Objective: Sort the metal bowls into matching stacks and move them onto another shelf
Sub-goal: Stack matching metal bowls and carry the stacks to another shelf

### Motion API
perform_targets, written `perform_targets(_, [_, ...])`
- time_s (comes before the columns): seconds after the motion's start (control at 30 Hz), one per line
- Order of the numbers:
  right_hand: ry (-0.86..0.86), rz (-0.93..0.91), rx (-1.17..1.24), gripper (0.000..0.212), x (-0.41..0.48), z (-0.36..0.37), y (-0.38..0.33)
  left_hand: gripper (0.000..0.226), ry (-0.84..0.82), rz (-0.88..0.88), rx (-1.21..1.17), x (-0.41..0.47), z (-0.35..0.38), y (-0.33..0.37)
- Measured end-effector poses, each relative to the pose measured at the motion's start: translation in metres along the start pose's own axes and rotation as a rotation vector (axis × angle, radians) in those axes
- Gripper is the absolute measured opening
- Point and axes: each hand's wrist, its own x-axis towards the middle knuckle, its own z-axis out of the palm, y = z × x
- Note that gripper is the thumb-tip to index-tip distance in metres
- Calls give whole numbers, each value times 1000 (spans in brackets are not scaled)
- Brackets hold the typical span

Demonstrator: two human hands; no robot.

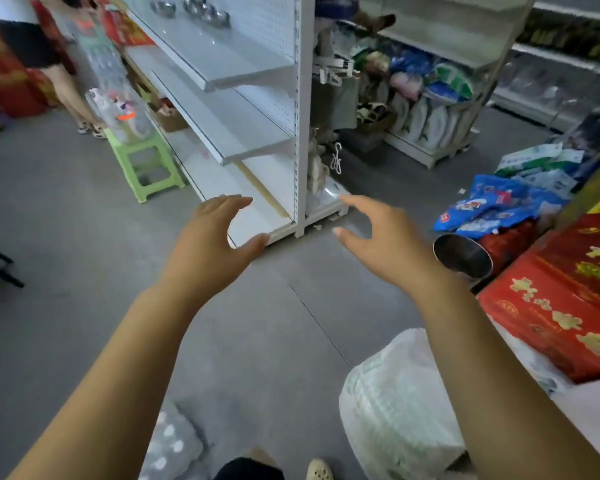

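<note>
Your left hand (212, 237) and right hand (385, 237) hover over the floor (84, 271), each grip released and holding nothing. The metal bowls (205, 10) line the top shelf (243, 60) lengthwise. One bowl (463, 259) lies tipped, mouth towards you, beside the red box (551, 306).

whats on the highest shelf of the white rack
Metal bowls sit in small groups on the highest shelf, toward its far end. How many are nested in each is too blurred to tell.
</note>
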Motion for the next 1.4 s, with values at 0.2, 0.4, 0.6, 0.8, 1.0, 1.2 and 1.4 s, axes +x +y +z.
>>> perform_targets(0.2, [-98, -229, 0, 57, 98, 23, -62, 60, 147, -123, 79, 41, -56, -43])
perform_targets(0.4, [-186, -358, 29, 58, 183, 73, -127, 59, 252, -241, 138, 71, -97, -111])
perform_targets(0.6, [-160, -419, 59, 60, 276, 129, -206, 63, 322, -247, 189, 136, -156, -198])
perform_targets(0.8, [-116, -393, 102, 61, 361, 173, -264, 64, 314, -220, 219, 213, -211, -278])
perform_targets(1.0, [-145, -342, 182, 61, 427, 216, -283, 62, 280, -223, 179, 271, -216, -341])
perform_targets(1.2, [-151, -315, 164, 57, 512, 258, -296, 64, 269, -251, 164, 334, -215, -402])
perform_targets(1.4, [-161, -321, 168, 61, 619, 302, -313, 64, 282, -250, 206, 429, -231, -462])
